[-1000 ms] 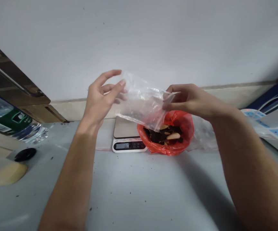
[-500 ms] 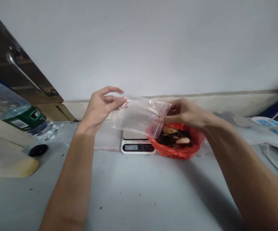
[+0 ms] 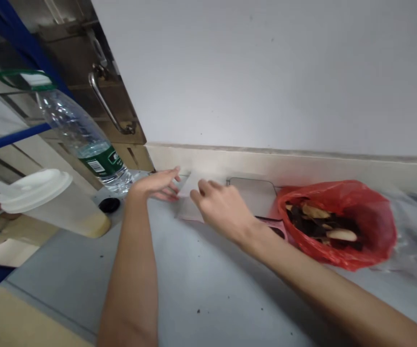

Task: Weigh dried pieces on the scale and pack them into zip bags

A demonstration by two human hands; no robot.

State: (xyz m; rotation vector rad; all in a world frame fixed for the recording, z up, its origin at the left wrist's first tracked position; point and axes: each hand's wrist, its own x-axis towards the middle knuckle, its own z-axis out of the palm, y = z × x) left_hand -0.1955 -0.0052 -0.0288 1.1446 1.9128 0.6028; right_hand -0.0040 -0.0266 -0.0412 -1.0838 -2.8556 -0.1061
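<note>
My left hand (image 3: 162, 185) is over the table left of the scale, fingers apart and holding nothing. Beside it my right hand (image 3: 220, 205) is closed, thumb and fingertips pinched on a clear plastic bag (image 3: 190, 205) low over the table; the bag's far side is partly behind the hand. Just right of this hand lies a small kitchen scale (image 3: 257, 193), its front and display mostly covered by my right wrist. Against the scale's right side a red plastic bag (image 3: 371, 226) stands open, with dark, flaky pieces and a pale piece (image 3: 342, 234) inside.
To the left stand a large water bottle (image 3: 102, 164) with a green label and a lidded plastic cup (image 3: 60, 207), with a black round cap (image 3: 109, 205) between them. Clear plastic (image 3: 416, 236) lies right of the red bag. A white wall (image 3: 266, 72) rises behind.
My view has turned left. The clear bag, held up between both hands above the scale, is now lowered left of it. My left hand has let go and spread its fingers.
</note>
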